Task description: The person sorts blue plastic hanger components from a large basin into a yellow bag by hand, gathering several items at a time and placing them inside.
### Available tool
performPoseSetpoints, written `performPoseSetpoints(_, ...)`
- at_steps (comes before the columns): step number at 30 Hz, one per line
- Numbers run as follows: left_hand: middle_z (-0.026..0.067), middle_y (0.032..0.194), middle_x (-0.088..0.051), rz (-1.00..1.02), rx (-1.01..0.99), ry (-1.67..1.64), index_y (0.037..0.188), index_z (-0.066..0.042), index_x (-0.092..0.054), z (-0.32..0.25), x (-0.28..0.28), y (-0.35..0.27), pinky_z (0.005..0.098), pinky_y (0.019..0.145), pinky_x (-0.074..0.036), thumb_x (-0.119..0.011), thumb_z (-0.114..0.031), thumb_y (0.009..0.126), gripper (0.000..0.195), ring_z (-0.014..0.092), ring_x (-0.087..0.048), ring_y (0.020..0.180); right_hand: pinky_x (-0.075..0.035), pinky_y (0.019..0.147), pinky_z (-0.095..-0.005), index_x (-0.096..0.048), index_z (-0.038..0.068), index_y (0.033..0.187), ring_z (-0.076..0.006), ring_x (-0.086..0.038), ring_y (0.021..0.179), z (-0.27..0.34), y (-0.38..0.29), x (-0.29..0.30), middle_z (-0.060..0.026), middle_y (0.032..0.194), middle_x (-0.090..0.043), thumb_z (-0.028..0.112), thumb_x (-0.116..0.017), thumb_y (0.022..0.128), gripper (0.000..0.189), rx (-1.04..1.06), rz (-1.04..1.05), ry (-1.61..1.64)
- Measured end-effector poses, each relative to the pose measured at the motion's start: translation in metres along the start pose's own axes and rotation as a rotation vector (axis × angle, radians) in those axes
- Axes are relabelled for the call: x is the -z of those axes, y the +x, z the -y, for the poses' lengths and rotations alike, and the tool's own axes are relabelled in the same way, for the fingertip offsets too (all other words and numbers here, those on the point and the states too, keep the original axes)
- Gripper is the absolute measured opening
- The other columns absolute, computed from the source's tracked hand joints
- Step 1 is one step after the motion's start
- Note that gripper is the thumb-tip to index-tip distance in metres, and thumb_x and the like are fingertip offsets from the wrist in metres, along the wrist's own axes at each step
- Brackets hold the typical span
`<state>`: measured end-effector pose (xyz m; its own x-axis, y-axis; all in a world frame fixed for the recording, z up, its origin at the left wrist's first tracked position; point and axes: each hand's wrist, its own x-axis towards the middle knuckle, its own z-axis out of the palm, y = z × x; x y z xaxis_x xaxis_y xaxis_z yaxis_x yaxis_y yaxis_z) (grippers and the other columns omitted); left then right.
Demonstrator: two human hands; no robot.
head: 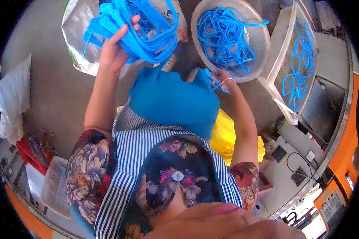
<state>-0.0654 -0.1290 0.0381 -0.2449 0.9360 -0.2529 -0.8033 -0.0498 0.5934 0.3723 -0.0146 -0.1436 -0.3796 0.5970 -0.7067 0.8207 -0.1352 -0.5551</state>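
My left hand (115,53) grips a stack of blue moulded plastic loops (155,55) with rounded ends, held up in front of a large white woven sack (80,35). More blue plastic shows inside the sack behind the stack. Low beside the round metal-grey basin (264,53), my right hand (224,76), with a bangle at the wrist, has its fingers closed around some thin blue plastic strips (210,74). Part of that bunch is hidden by the hand and the teal apron (173,95). A tangle of blue plastic strips (221,35) lies in the basin.
Right of the basin, a pale rectangular tray (279,62) holds scattered blue pieces. A yellow bag (224,134) lies by my right arm. Grey and orange machinery (350,119) with a control panel (332,204) lines the right side. A plastic crate (55,185) stands lower left.
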Motion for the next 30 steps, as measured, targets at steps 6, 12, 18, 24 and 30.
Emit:
performPoseSetpoints(6,0.0102,0.106,-0.061,0.017,-0.007,-0.144,0.118,-0.001,-0.051,-0.001,0.008,0.002,0.0417,0.094,-0.045,-0.062,-0.009,0.083,0.038,0.026,-0.057,0.106,-0.046,0.056,-0.028,-0.057,0.004,0.1,-0.0129,-0.057,0.064,0.138,-0.017,0.049,-0.0058,0.078,-0.067,0.017,-0.059,0.087,0.019,0.289,-0.281,0.108)
performPoseSetpoints(12,0.0114,0.11,-0.061,0.059,0.059,-0.263,0.118,-0.002,-0.051,0.02,-0.011,0.007,0.0446,0.092,-0.046,-0.061,-0.004,0.08,0.039,0.029,-0.056,0.108,-0.042,0.042,-0.0273,-0.057,0.004,0.098,-0.0123,-0.051,0.046,0.351,-0.089,0.036,-0.0079,0.073,-0.066,0.022,-0.063,0.085,0.023,0.397,-0.345,0.285)
performPoseSetpoints(18,0.008,0.109,-0.06,-0.027,0.071,-0.096,0.116,-0.004,-0.052,0.043,-0.024,0.002,0.0424,0.087,-0.048,-0.069,-0.004,0.074,0.045,0.025,-0.057,0.104,-0.047,0.058,-0.035,-0.065,0.005,0.084,-0.0255,-0.062,0.065,0.378,-0.048,-0.011,-0.012,0.082,-0.064,0.027,-0.069,0.077,0.023,0.739,-0.621,-0.488)
performPoseSetpoints(24,0.0079,0.102,-0.062,0.072,0.11,-0.12,0.113,-0.006,-0.054,0.042,-0.011,0.005,0.039,0.08,-0.051,-0.067,-0.004,0.076,0.04,0.022,-0.062,0.091,-0.048,0.064,-0.0387,-0.066,0.008,0.08,-0.0271,-0.062,0.071,0.38,-0.071,-0.022,-0.0085,0.079,-0.061,0.027,-0.067,0.077,0.02,0.634,-0.412,-0.579)
performPoseSetpoints(30,0.0091,0.091,-0.064,0.121,0.12,0.123,0.105,-0.004,-0.057,-0.007,0.0,-0.018,0.0351,0.075,-0.051,-0.071,-0.007,0.072,0.036,0.021,-0.063,0.083,-0.049,0.072,-0.0323,-0.068,0.013,0.096,-0.0233,-0.063,0.083,0.404,-0.101,0.064,-0.006,0.092,-0.064,0.021,-0.063,0.081,0.018,0.719,-0.551,-0.617)
